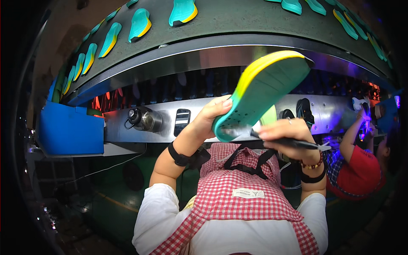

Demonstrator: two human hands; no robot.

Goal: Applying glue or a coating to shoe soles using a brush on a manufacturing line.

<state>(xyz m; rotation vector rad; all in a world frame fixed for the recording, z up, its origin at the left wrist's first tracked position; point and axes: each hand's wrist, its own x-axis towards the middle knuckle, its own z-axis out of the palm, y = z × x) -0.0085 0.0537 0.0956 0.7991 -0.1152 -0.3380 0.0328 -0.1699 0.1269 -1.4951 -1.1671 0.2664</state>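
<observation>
My left hand (214,112) grips a teal shoe sole (270,91) with a yellow edge by its lower left part, holding it up at a slant in front of the metal shelf. Small dark holes or spots mark its lower end. In my right hand (289,131) is a brush with a black handle (301,143), its pale, motion-blurred bristles at the sole's lower end. Whether the bristles press on the surface I cannot tell. Behind my right hand, a pale green object (268,115) is partly hidden.
A dark conveyor belt (229,21) carries several similar soles beyond a metal rail (178,59). The metal shelf (165,106) holds a bottle (146,119), a phone (182,121) and dark shoes (304,111). A blue box (70,129) stands left; a person in red (359,172) works at right.
</observation>
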